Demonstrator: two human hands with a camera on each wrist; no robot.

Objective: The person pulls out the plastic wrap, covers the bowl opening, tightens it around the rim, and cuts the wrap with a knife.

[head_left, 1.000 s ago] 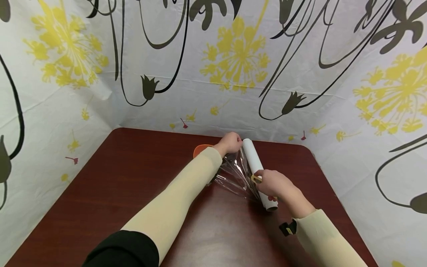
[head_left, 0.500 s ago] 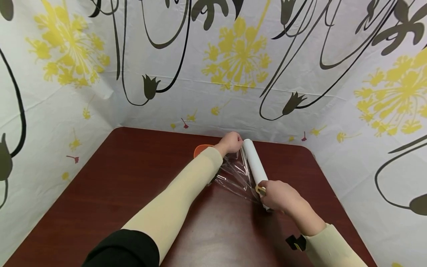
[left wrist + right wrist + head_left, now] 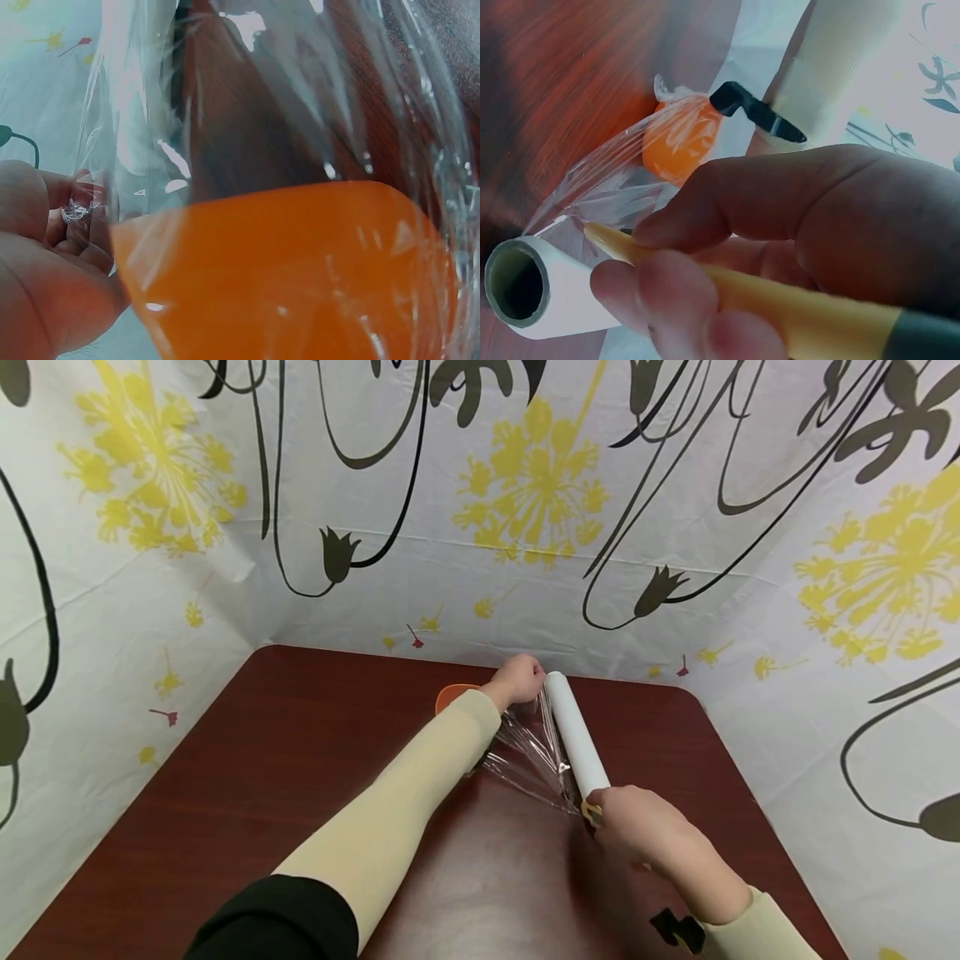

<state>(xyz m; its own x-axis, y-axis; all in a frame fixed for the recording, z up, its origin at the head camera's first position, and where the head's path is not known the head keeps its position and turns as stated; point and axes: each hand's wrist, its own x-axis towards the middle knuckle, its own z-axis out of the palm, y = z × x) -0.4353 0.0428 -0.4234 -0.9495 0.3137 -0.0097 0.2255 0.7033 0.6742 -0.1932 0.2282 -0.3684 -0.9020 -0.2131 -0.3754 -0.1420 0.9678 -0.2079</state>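
By the table's far edge my left hand (image 3: 517, 678) pinches bunched clear plastic wrap (image 3: 531, 739) between thumb and fingers. The wrap stretches over an orange bowl (image 3: 292, 277), mostly hidden behind the left forearm in the head view. It runs from there to a white roll of plastic wrap (image 3: 573, 727) lying lengthwise on the right. My right hand (image 3: 645, 827) grips a utility knife (image 3: 810, 307) with a yellow body and dark end. Its tip is at the gathered film beside the roll's near end.
All this rests on a dark red-brown table (image 3: 300, 760). A white cloth (image 3: 420, 527) with yellow and grey flower prints hangs behind and at both sides. A small black device (image 3: 677, 931) sits by the right wrist.
My right hand has moved toward me along the roll with the knife, from the roll's middle to its near end. The left hand stays in place.
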